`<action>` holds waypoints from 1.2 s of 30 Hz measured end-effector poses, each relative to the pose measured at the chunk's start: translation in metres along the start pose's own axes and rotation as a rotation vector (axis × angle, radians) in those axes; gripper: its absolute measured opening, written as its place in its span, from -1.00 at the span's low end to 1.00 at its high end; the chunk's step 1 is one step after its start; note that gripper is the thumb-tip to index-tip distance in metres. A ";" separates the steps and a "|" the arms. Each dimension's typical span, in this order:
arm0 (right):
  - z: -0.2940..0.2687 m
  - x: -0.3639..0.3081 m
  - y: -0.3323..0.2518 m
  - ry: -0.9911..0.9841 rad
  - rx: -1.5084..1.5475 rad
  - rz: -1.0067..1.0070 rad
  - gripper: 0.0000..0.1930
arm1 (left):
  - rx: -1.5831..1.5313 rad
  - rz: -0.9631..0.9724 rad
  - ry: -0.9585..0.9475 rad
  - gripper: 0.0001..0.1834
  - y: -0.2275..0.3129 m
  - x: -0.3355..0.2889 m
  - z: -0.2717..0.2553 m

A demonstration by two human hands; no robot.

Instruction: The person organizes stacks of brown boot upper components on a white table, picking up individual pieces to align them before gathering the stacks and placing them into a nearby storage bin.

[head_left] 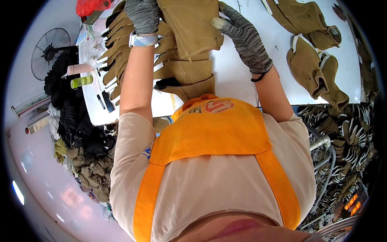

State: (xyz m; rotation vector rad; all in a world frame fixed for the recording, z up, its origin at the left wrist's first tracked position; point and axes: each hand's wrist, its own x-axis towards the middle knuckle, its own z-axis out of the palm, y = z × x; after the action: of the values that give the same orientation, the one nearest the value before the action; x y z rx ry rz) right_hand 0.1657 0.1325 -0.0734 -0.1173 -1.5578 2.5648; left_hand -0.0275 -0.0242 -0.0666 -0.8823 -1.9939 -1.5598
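Both my hands wear grey mottled knit gloves. At the top edge, a brown suede-like boot upper (191, 26) with stitched seams lies over a row of similar pieces. My left hand (143, 16) is at its left side; the fingers run out of the picture, so their grip is hidden. My right hand (242, 36) reaches to the upper's right edge. Its pale-tipped thumb overlaps that edge, and the thumb and visible fingers are spread apart. Below the upper, more brown boot pieces (189, 70) overlap one another on the white table (234, 80).
More brown uppers (308, 66) lie at the table's right. On the left are a pink bottle (80, 69), a green bottle (81, 82) and a red bag (92, 6). A fan (50, 52) stands beyond, above piled black material (66, 97). Stacked boot pieces (342, 145) fill the lower right.
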 end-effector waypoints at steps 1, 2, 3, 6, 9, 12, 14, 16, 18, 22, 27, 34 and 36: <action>0.000 0.001 0.001 -0.007 -0.005 0.008 -0.24 | 0.005 -0.001 0.014 -0.64 0.000 -0.001 0.001; -0.001 0.002 0.002 -0.011 -0.011 0.013 -0.21 | 0.098 0.067 0.055 -0.61 0.000 -0.001 0.004; 0.000 0.002 0.004 0.007 -0.014 -0.003 -0.20 | 0.090 0.055 0.007 -0.63 0.000 0.000 0.003; 0.005 0.007 0.010 0.024 -0.086 -0.079 -0.17 | 0.147 0.092 -0.108 -0.67 0.000 0.003 -0.003; -0.006 0.021 0.034 0.073 -0.216 -0.155 -0.14 | 0.249 0.252 -0.103 -0.73 0.008 0.004 -0.003; -0.013 0.031 0.056 0.316 -0.215 -0.143 -0.12 | 0.003 0.268 0.077 -0.83 0.041 0.001 0.012; -0.022 0.034 0.044 0.439 -0.113 -0.242 -0.16 | -0.290 0.088 -0.034 -0.74 0.057 -0.026 0.011; -0.028 0.038 0.027 0.446 -0.064 -0.400 -0.26 | -0.535 -0.296 -0.263 -0.62 0.082 -0.068 -0.012; -0.019 0.039 0.008 0.519 -0.079 -0.455 -0.31 | -0.324 -0.533 -0.585 -0.65 0.114 -0.094 -0.023; 0.006 0.030 0.000 0.581 0.091 -0.567 -0.39 | -0.662 -0.835 -0.391 -0.53 0.113 -0.126 0.011; 0.032 0.014 -0.011 0.469 0.158 -0.582 -0.37 | -0.728 -0.817 -0.288 -0.49 0.117 -0.122 0.026; 0.038 0.004 -0.025 0.437 0.117 -0.607 -0.41 | -0.613 -0.704 -0.307 -0.57 0.125 -0.123 0.021; 0.040 0.000 -0.027 0.429 0.131 -0.609 -0.43 | -0.556 -0.679 -0.333 -0.56 0.125 -0.122 0.018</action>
State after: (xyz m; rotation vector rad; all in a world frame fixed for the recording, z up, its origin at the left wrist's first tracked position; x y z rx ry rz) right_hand 0.1618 0.1096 -0.0307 -0.1405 -1.0581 1.9881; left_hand 0.1478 -0.0125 -0.0719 -0.7169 -2.2698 -2.5808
